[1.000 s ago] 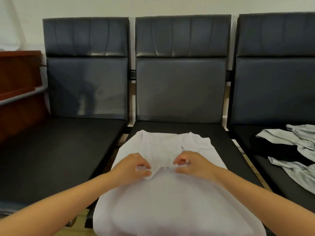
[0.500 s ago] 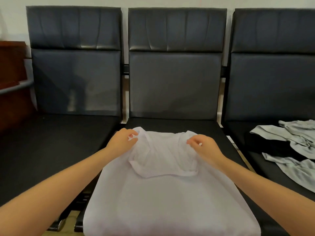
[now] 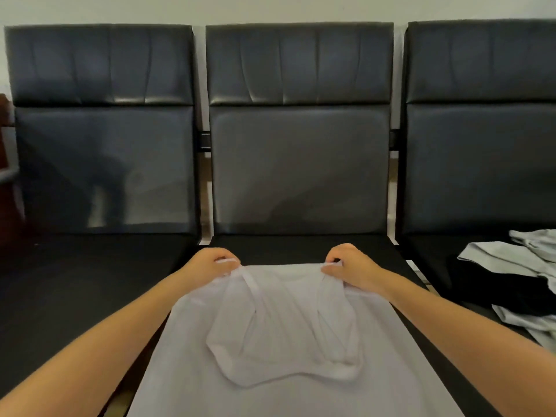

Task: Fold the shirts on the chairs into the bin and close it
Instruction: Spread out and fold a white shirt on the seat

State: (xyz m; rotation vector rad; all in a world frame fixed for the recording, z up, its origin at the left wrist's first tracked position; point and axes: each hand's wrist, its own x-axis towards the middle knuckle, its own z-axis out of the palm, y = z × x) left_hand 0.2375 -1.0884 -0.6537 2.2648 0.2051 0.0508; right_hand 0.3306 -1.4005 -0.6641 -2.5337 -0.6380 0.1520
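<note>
Left hand (image 3: 210,264) and right hand (image 3: 350,266) each pinch a far corner of the white shirt (image 3: 288,356), fingers curled round bunched cloth. Shirt lies flat on the middle chair (image 3: 301,176) seat, far edge mid-seat, near end spilling over the front edge.

Risks: thin slack fabric, so uneven pull would skew the fold; the overhang could drag it off the front edge.

Grey shirts (image 3: 517,266) on the right chair (image 3: 481,164), cut off by the frame, count unclear, possibly a dark garment among them. Bin not in view. Shirt's near hem out of frame.
</note>
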